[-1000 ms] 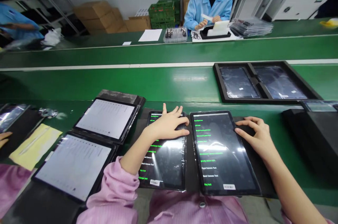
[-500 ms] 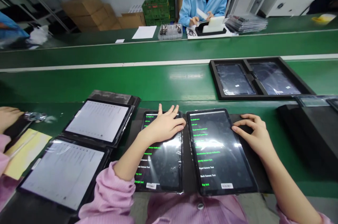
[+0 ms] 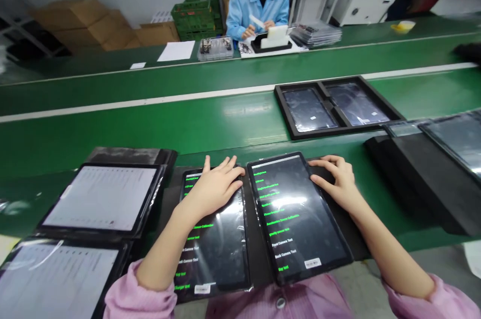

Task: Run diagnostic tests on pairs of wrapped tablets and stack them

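Two black tablets lie side by side in front of me, with green and white test lists on their screens. My left hand (image 3: 216, 184) lies across the upper part of the left tablet (image 3: 225, 249), fingers spread, thumb toward its right edge; the hand and forearm hide part of the list. Along the upper right edge of the right tablet (image 3: 300, 224), my right hand (image 3: 336, 181) rests with thumb and fingertips apart, touching the side. It grips nothing that I can see. Dark mats (image 3: 167, 209) show beneath both tablets.
Two tablets with pale screens (image 3: 101, 196) lie at the left. A black tray (image 3: 289, 126) with two tablets sits ahead on the green belt. Black foam (image 3: 409, 179) and further screens (image 3: 462, 133) are at right. A person in blue (image 3: 236, 6) works across the belt.
My view has swung right and tilted, so the scene sits further left. Both hands keep nearly the same places on the two tablets. The neighbouring hand at far left has left view.
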`<state>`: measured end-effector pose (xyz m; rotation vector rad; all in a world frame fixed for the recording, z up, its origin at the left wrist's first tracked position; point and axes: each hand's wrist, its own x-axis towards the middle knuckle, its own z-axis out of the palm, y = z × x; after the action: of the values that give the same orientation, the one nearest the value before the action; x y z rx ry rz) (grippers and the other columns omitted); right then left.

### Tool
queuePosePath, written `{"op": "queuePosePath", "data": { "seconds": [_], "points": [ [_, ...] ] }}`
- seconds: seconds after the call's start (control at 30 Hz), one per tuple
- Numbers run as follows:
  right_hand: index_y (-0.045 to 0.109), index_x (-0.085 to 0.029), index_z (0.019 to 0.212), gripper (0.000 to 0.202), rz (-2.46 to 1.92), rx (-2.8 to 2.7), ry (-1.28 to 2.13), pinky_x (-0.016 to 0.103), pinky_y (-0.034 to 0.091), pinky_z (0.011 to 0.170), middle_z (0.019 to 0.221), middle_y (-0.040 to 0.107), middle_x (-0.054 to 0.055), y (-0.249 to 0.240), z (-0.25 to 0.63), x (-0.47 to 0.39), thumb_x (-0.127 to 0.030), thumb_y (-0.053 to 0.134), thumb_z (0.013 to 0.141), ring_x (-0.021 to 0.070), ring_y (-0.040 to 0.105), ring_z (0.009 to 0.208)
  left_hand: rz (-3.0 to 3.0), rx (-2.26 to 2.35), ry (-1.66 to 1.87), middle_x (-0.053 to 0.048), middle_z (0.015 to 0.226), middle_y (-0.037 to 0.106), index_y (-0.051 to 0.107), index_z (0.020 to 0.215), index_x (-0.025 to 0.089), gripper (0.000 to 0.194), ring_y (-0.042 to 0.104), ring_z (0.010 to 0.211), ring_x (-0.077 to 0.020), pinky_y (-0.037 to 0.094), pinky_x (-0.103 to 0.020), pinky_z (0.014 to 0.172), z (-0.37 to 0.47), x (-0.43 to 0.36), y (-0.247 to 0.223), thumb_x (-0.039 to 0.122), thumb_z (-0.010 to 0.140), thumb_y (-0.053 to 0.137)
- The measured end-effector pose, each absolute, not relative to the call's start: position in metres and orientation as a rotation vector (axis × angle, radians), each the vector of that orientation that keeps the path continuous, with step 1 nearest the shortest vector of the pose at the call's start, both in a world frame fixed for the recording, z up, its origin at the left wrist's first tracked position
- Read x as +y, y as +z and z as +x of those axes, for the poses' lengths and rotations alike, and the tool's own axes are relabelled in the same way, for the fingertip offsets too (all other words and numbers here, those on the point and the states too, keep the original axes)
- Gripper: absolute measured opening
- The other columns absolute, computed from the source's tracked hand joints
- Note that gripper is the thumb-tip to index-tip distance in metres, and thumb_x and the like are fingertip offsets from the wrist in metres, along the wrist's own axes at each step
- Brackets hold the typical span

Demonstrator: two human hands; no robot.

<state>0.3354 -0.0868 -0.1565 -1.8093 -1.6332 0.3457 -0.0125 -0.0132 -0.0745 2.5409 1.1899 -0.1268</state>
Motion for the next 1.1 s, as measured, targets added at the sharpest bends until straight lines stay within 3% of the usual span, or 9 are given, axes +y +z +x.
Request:
{"op": "queuePosePath", "data": {
  "seconds": [0.33, 0.5, 0.63, 0.77, 0.9, 0.97, 1.03, 1.1],
  "points": [
    [0.078, -0.039, 0.119, 0.032, -1.904, -1.654, 0.477, 0.057, 0.045, 0.102, 0.125, 0.056, 0.01, -0.142, 0.33, -0.079, -0.048, 0.07, 0.089, 0.037, 0.05, 0.122, 2.558, 1.217, -0.14, -0.019, 0.164, 0.043, 0.064, 0.133, 0.023, 0.044, 0.041, 0.153, -0.0375, 0.015, -0.081, 0.12, -0.015, -0.005, -0.077, 0.038, 0.107, 0.032],
    [0.07, -0.036, 0.132, 0.043, -1.941, -1.654, 0.511, 0.055, 0.043, 0.105, 0.131, 0.054, 0.01, -0.14, 0.329, -0.077, -0.045, 0.069, 0.09, 0.0365, 0.047, 0.127, 2.577, 1.231, -0.163, -0.019, 0.164, 0.043, 0.064, 0.134, 0.022, 0.046, 0.039, 0.154, -0.0371, 0.017, -0.08, 0.121, -0.014, -0.002, -0.075, 0.039, 0.106, 0.032],
    [0.066, -0.033, 0.134, 0.047, -1.942, -1.65, 0.524, 0.054, 0.041, 0.107, 0.133, 0.055, 0.01, -0.138, 0.329, -0.076, -0.045, 0.07, 0.089, 0.0358, 0.047, 0.127, 2.625, 1.243, -0.173, -0.017, 0.161, 0.049, 0.064, 0.134, 0.024, 0.047, 0.046, 0.15, -0.0363, 0.016, -0.082, 0.119, -0.015, -0.002, -0.076, 0.035, 0.104, 0.029],
    [0.061, -0.032, 0.14, 0.056, -1.914, -1.576, 0.588, 0.055, 0.04, 0.109, 0.135, 0.056, 0.01, -0.134, 0.328, -0.074, -0.043, 0.073, 0.086, 0.0364, 0.046, 0.128, 2.624, 1.227, -0.105, -0.017, 0.159, 0.051, 0.065, 0.128, 0.025, 0.045, 0.047, 0.149, -0.0391, 0.015, -0.085, 0.117, -0.01, 0.001, -0.072, 0.044, 0.103, 0.033],
    [0.06, -0.025, 0.139, 0.057, -1.81, -1.5, 0.688, 0.053, 0.036, 0.116, 0.135, 0.058, 0.01, -0.128, 0.329, -0.074, -0.041, 0.072, 0.085, 0.0339, 0.046, 0.131, 2.577, 1.208, -0.083, -0.017, 0.152, 0.059, 0.066, 0.127, 0.023, 0.051, 0.05, 0.147, -0.0386, 0.008, -0.08, 0.121, -0.007, 0.002, -0.065, 0.046, 0.104, 0.027],
    [0.057, -0.022, 0.141, 0.054, -1.769, -1.47, 0.718, 0.046, 0.038, 0.117, 0.136, 0.058, 0.011, -0.125, 0.336, -0.08, -0.042, 0.063, 0.091, 0.0286, 0.05, 0.13, 2.491, 1.246, -0.094, -0.017, 0.162, 0.047, 0.057, 0.142, 0.023, 0.057, 0.039, 0.154, -0.0395, 0.009, -0.078, 0.122, -0.024, -0.01, -0.062, 0.052, 0.104, 0.028],
    [0.053, -0.021, 0.143, 0.053, -1.758, -1.417, 0.727, 0.041, 0.044, 0.113, 0.139, 0.058, 0.012, -0.123, 0.349, -0.094, -0.045, 0.053, 0.095, 0.0247, 0.054, 0.128, 2.414, 1.352, -0.043, -0.015, 0.173, 0.027, 0.035, 0.161, 0.027, 0.064, 0.028, 0.158, -0.0391, 0.016, -0.078, 0.123, -0.057, -0.033, -0.06, 0.055, 0.104, 0.027],
    [0.053, -0.022, 0.143, 0.056, -1.78, -1.343, 0.708, 0.042, 0.048, 0.109, 0.14, 0.057, 0.014, -0.122, 0.365, -0.117, -0.051, 0.051, 0.094, 0.0263, 0.056, 0.126, 2.443, 1.41, 0.035, -0.014, 0.174, 0.025, 0.022, 0.166, 0.035, 0.063, 0.03, 0.158, -0.0394, 0.029, -0.077, 0.12, -0.097, -0.063, -0.056, 0.053, 0.106, 0.031]
  ]
}}
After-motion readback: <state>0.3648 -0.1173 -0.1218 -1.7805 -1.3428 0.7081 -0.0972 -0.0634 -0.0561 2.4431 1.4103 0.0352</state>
